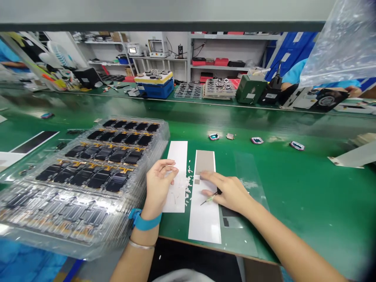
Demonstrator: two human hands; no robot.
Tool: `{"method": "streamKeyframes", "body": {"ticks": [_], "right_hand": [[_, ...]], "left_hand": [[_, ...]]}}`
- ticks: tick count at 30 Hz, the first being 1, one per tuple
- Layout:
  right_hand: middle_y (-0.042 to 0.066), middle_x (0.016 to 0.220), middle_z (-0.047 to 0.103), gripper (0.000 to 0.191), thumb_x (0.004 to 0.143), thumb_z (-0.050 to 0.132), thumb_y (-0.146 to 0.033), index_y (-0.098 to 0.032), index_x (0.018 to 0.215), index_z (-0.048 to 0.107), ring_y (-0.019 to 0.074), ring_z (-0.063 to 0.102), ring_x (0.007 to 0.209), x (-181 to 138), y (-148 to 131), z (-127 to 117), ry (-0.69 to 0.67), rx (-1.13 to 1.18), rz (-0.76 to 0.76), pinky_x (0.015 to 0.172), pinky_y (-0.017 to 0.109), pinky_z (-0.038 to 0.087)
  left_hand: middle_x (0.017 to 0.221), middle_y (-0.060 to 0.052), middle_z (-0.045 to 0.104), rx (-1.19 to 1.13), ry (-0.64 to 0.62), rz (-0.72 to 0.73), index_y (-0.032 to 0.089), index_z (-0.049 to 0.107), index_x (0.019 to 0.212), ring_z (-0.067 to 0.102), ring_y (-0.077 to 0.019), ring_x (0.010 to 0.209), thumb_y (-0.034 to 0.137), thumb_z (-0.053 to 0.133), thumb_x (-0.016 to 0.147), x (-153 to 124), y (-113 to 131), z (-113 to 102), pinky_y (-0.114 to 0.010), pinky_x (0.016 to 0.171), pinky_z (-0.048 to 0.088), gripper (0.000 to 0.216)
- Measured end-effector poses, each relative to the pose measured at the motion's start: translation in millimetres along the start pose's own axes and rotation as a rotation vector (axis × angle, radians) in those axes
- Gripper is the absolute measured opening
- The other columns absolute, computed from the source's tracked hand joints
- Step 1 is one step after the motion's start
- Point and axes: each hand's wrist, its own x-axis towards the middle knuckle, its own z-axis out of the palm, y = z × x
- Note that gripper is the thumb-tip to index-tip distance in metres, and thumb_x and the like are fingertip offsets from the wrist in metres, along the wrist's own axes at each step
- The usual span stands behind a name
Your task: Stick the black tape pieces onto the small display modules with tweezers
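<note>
My left hand hovers over a white paper strip, its fingers curled in a pinch on something too small to make out. My right hand rests on a second white strip that carries a grey sheet of small squares at its far end. Its fingers press near one grey square, and a thin tweezer-like tool sits under the palm. Small white scraps lie between the two strips.
A stack of clear plastic trays with several dark components fills the left. Small pink-framed parts lie on the green mat beyond. A clear film lies right of the strips. Boxes and machines line the far bench.
</note>
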Motion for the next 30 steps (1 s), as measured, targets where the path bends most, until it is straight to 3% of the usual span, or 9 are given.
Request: {"method": "streamKeyframes", "body": {"ticks": [2,7,10,14,19,23,27,30], "right_hand": [[0.006,0.129,0.067,0.036,0.094,0.056,-0.033,-0.024,0.129,0.058,0.0214,0.07,0.108,-1.1,4.4,-0.8,0.07,0.028,0.01,0.082,0.033,0.06],[0.004,0.115,0.074,0.025,0.095,0.055,-0.028,-0.024,0.119,0.062,0.0173,0.073,0.098,-7.9,0.3,0.8,0.191,0.106,0.006,0.08,0.027,0.06],[0.003,0.11,0.075,0.022,0.095,0.055,-0.026,-0.025,0.115,0.064,0.0165,0.073,0.093,-9.3,0.9,1.9,0.245,0.134,-0.003,0.075,0.026,0.059],[0.004,0.104,0.076,0.021,0.094,0.055,-0.024,-0.023,0.113,0.064,0.0155,0.073,0.084,-10.0,5.2,2.2,0.309,0.152,-0.001,0.071,0.025,0.058],[0.003,0.1,0.076,0.02,0.094,0.055,-0.025,-0.023,0.111,0.065,0.0137,0.072,0.075,-11.6,6.6,3.0,0.332,0.157,-0.011,0.063,0.024,0.056],[0.002,0.1,0.076,0.02,0.094,0.055,-0.024,-0.024,0.111,0.066,0.0126,0.071,0.072,-11.8,6.8,3.7,0.338,0.153,-0.014,0.06,0.023,0.054],[0.002,0.099,0.076,0.019,0.095,0.054,-0.024,-0.024,0.109,0.066,0.0114,0.068,0.065,-12.0,7.0,3.7,0.35,0.146,-0.006,0.058,0.024,0.053],[0.001,0.098,0.076,0.019,0.095,0.053,-0.024,-0.025,0.109,0.066,0.011,0.067,0.062,-12.1,6.5,3.8,0.354,0.14,-0.001,0.057,0.024,0.053]], "left_hand": [[0.091,-0.006,0.07,-0.014,0.003,-0.005,0.015,0.063,0.084,0.069,-0.0183,0.081,0.017,0.08,0.06,0.7,-0.2,-0.1,-0.014,0.041,0.042,0.03],[0.107,-0.011,0.073,-0.043,-0.028,-0.053,0.015,0.064,0.1,0.069,-0.0233,0.104,0.024,0.075,0.072,-0.6,0.4,-1.2,-0.026,0.071,0.057,0.032],[0.107,-0.011,0.074,-0.037,-0.025,-0.067,0.016,0.062,0.101,0.071,-0.0248,0.102,0.025,0.075,0.074,-1.3,0.3,-2.6,-0.023,0.062,0.056,0.031],[0.1,-0.01,0.073,-0.016,-0.009,-0.048,0.016,0.06,0.092,0.074,-0.0261,0.095,0.02,0.08,0.066,-0.9,0.7,-3.8,-0.014,0.043,0.043,0.033],[0.09,-0.007,0.071,-0.011,0.014,-0.04,0.016,0.058,0.091,0.074,-0.0225,0.083,0.017,0.08,0.062,-0.4,2.1,-3.1,-0.013,0.038,0.034,0.037],[0.104,-0.008,0.07,0.0,0.005,-0.035,0.017,0.058,0.093,0.072,-0.0185,0.085,0.014,0.08,0.062,-1.3,2.4,-3.0,-0.013,0.044,0.041,0.039],[0.126,-0.009,0.064,-0.012,-0.033,-0.041,0.021,0.058,0.101,0.065,-0.0238,0.113,0.02,0.076,0.073,-3.4,2.8,-3.2,-0.018,0.063,0.055,0.033],[0.131,-0.009,0.062,-0.023,-0.072,-0.051,0.022,0.058,0.103,0.06,-0.0268,0.122,0.021,0.07,0.077,-4.8,3.3,-2.9,-0.025,0.074,0.058,0.029]]}}
